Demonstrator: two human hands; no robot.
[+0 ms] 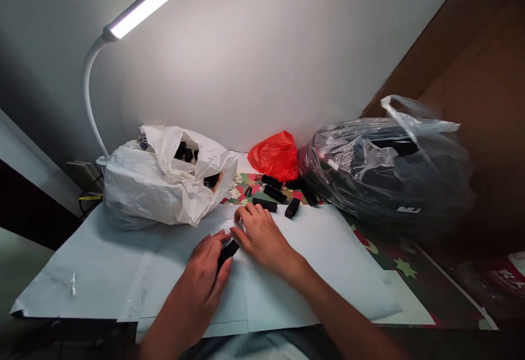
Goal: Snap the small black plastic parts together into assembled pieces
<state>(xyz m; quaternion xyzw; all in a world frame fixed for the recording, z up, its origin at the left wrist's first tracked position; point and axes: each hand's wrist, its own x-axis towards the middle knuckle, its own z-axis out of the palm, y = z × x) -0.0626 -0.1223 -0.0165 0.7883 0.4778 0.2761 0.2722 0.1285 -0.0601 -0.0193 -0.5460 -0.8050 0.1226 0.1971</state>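
My left hand (205, 272) is wrapped round a small black rectangular tube (228, 254), one end of which sticks out towards the right. Just beyond that end, my right hand (260, 234) rests low over the white paper sheet (295, 272), its fingers bent and its thumb and fingertips close together. Whatever lies between those fingertips is too small to make out. Several similar black tubes (264, 204) lie past my right hand, one of them standing out as a shorter black piece (292, 208). Small silvery bits (235, 187) are scattered to their left.
A white plastic bag (143, 190) with black pieces inside stands at the back left. A red bag (274, 156) sits against the wall, and a large clear bag (369, 179) of dark items is at the right. A lit desk lamp (156, 1) leans overhead.
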